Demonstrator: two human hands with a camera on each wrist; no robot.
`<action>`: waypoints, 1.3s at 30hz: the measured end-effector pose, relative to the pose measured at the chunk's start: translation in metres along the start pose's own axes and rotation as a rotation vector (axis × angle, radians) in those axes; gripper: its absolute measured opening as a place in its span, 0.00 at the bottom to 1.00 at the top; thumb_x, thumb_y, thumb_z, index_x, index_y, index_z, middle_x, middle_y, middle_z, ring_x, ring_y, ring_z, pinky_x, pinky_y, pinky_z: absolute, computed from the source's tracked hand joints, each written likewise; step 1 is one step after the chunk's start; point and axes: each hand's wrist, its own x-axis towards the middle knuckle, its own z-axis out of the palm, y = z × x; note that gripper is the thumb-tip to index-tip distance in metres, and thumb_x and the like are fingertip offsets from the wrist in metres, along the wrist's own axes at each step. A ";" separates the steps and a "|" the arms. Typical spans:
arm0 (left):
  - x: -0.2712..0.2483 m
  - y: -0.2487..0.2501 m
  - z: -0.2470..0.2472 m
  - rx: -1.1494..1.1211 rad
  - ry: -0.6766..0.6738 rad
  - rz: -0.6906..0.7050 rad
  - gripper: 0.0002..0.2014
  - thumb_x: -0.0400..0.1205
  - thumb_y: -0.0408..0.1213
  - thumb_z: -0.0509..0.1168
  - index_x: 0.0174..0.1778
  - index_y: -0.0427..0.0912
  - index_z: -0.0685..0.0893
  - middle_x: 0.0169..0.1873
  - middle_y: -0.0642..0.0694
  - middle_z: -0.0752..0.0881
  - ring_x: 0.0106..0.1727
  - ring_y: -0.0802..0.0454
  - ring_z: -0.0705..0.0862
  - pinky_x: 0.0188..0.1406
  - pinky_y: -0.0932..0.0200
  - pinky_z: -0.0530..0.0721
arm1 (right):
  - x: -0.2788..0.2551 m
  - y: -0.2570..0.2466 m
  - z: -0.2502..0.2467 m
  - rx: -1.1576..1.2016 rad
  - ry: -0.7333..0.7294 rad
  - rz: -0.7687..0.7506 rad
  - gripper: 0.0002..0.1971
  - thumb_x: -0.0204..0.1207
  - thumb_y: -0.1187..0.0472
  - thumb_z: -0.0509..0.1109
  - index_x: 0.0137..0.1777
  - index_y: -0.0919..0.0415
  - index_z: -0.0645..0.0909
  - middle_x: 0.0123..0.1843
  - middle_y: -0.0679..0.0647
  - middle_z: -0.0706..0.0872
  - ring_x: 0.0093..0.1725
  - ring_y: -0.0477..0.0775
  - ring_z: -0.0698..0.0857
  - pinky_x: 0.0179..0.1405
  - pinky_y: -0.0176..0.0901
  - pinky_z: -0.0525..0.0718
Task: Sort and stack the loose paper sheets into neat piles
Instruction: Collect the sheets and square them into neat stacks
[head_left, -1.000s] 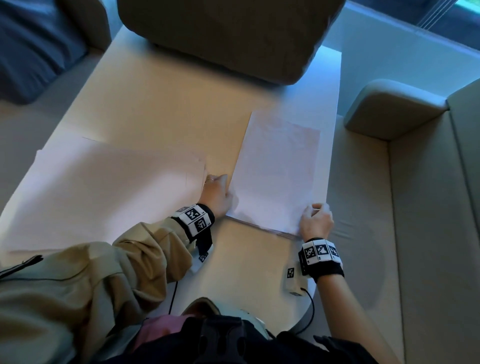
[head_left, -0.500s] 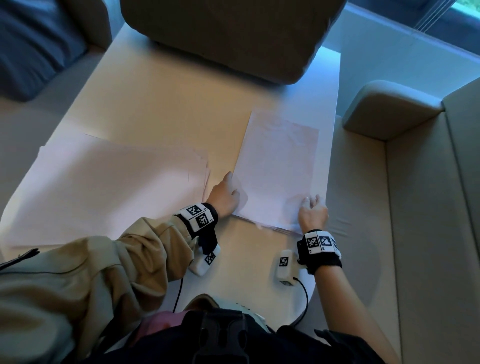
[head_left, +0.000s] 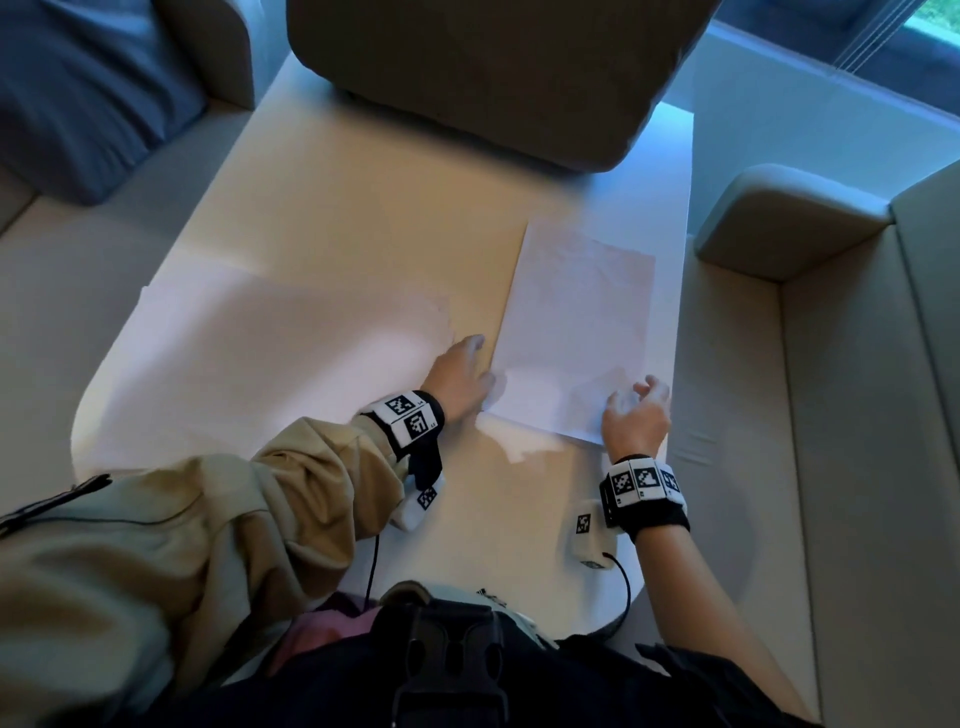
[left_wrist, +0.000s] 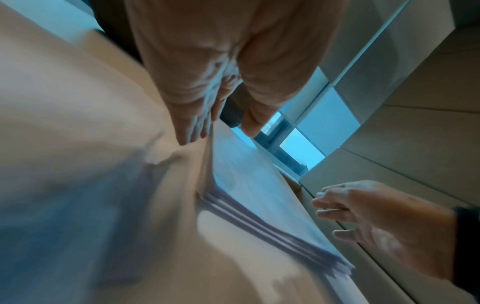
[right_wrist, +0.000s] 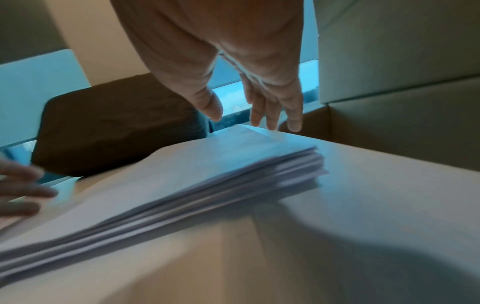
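Note:
A stack of white paper sheets (head_left: 576, 332) (right_wrist: 197, 181) (left_wrist: 259, 205) lies on the right part of the table (head_left: 337, 208). My left hand (head_left: 460, 376) (left_wrist: 197, 115) has straight fingers laid along the stack's left edge. Over the stack's near right corner hovers my right hand (head_left: 636, 410) (right_wrist: 254, 102), fingers spread and relaxed, holding nothing. A second, wider spread of white sheets (head_left: 270, 364) covers the left part of the table, its edges uneven.
A dark cushion (head_left: 493, 67) rests on the table's far edge. A beige sofa seat and armrest (head_left: 779, 223) run along the right of the table. A blue cushion (head_left: 88, 88) lies at the far left.
My right hand has lifted off the stack's near right corner and opened its fingers. My left hand has slid forward along the stack's left edge. The stack looks squarer.

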 end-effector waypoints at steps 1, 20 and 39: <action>-0.004 -0.004 -0.010 -0.022 0.059 0.021 0.24 0.83 0.33 0.60 0.77 0.38 0.67 0.76 0.42 0.70 0.77 0.46 0.69 0.75 0.56 0.65 | -0.008 -0.004 0.003 0.011 0.008 -0.051 0.20 0.78 0.66 0.65 0.69 0.69 0.71 0.62 0.62 0.82 0.61 0.59 0.81 0.58 0.39 0.73; -0.061 -0.173 -0.210 0.243 0.583 -0.526 0.37 0.65 0.48 0.77 0.66 0.37 0.72 0.67 0.34 0.71 0.68 0.35 0.73 0.67 0.41 0.75 | -0.120 -0.124 0.121 -0.273 -0.492 -0.082 0.20 0.74 0.57 0.71 0.61 0.68 0.78 0.59 0.63 0.82 0.58 0.63 0.81 0.58 0.47 0.78; -0.054 -0.211 -0.262 -0.032 0.533 -0.416 0.58 0.57 0.50 0.85 0.77 0.34 0.61 0.73 0.36 0.66 0.78 0.43 0.61 0.76 0.50 0.64 | -0.140 -0.144 0.102 0.526 -0.599 0.141 0.15 0.66 0.69 0.79 0.53 0.67 0.85 0.45 0.56 0.91 0.40 0.51 0.90 0.41 0.45 0.87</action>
